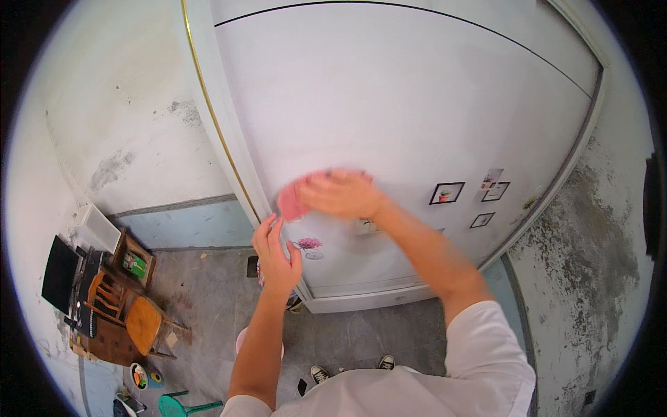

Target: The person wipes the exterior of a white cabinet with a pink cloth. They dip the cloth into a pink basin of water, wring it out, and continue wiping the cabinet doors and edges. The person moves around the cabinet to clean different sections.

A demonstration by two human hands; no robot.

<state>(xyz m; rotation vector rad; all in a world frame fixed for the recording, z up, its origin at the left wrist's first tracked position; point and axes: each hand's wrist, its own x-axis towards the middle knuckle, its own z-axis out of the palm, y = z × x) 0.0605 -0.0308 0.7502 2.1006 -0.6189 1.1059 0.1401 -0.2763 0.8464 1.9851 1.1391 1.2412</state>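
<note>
Under my right hand point(341, 194) a pink cloth point(293, 202) lies flat against the white sliding door point(406, 120) of a wardrobe. The hand and part of the cloth are blurred. My left hand point(279, 258) is by the left frame of the wardrobe, fingers apart and holding nothing. Its fingertips come close to the cloth's lower left corner; I cannot tell if they touch it. Printed on the door below the cloth is a pink flower bicycle point(311, 247). A picture-frame print point(447, 193) shows farther right.
A wooden chair point(141, 323) and a desk with a black monitor point(58, 273) stand at the left. A green plastic stool point(180, 404), a small bin point(146, 376) and a pink bucket point(241, 340), partly behind my left arm, are on the grey floor point(213, 297). Stained walls point(578, 250) flank the wardrobe.
</note>
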